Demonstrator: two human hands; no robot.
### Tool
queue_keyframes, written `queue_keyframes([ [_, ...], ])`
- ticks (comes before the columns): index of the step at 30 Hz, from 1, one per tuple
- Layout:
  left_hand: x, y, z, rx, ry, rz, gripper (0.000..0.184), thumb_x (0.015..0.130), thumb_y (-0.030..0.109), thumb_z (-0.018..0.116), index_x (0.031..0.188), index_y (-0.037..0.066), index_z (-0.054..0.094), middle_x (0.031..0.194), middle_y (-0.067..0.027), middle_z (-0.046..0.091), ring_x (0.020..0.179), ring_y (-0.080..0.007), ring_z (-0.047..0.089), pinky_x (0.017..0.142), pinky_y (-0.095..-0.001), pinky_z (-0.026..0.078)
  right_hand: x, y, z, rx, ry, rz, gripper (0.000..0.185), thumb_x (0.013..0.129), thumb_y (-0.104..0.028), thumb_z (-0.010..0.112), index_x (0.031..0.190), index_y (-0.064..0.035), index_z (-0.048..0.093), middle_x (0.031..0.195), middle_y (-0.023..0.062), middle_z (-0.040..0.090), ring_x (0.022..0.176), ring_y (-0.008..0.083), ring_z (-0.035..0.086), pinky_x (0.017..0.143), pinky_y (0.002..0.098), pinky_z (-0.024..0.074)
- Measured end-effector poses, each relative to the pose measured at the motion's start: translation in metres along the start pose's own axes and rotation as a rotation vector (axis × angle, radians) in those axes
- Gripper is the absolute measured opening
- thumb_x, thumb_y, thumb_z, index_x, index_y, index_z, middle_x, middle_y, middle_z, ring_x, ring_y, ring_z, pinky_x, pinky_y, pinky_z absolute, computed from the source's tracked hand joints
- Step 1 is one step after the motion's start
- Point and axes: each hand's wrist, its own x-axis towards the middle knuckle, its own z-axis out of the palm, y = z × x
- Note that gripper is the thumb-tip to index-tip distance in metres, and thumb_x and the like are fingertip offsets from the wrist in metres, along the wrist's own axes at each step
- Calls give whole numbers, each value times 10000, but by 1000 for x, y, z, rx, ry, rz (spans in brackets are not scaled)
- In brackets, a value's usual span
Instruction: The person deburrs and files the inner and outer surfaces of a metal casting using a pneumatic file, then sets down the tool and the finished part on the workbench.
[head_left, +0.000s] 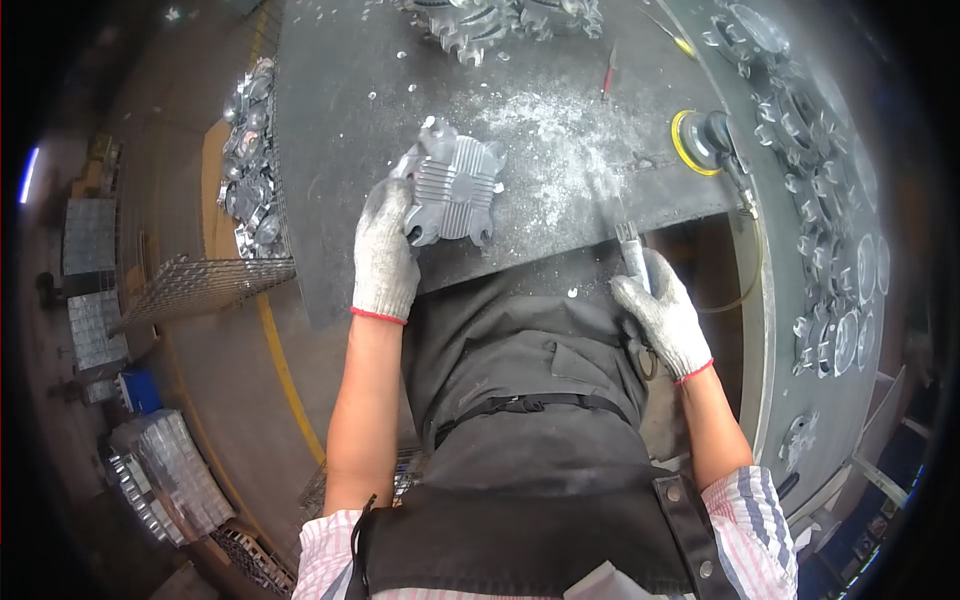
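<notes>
My left hand (pixel 387 240), in a white knit glove with a red cuff, grips the left edge of a grey metal casting (pixel 462 187). The casting has parallel ribs, a round boss in the middle and notched lugs at its corners. It is at the near part of the dark worktable (pixel 330 150). In my right hand (pixel 662 312), gloved the same way, is a silver cylindrical hand tool (pixel 632 255). A thin blurred tip points from it toward the table, apart from the casting. My fingers partly hide its body.
Pale shavings (pixel 560 150) litter the tabletop. A round sander with a yellow rim (pixel 697 142) and a red-handled tool (pixel 609 73) lie on it. More castings (pixel 480 25) sit at the back. A wire basket of parts (pixel 250 165) stands left; finished-looking parts (pixel 840 250) line the right bench.
</notes>
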Motion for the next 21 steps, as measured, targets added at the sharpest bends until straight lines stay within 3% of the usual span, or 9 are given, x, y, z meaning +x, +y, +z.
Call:
queue_keyframes([
  [2,-1,-1,1,124,-7,22,465,1036,348,584,1325,-17,599,1187,-101,668,1090,-170,614,953,-310,479,-2,-4,2,-21,-10,2,620,918,-228,745,1420,-3,459,920,41,652,556,51,522,429,225,428],
  [12,-12,4,6,121,-79,-14,478,1041,365,583,1304,-34,603,1170,-92,670,1051,-149,626,894,-285,504,-3,-3,7,-50,-29,-29,612,907,-228,763,1403,-11,476,859,21,648,566,52,525,451,230,434],
  [21,-16,6,14,326,-211,23,415,1015,172,585,1363,-53,563,1180,-88,676,1042,-125,621,907,-270,505,-4,-3,7,3,-2,-31,612,910,-215,761,1417,-17,480,797,-1,605,504,52,495,433,222,378],
])
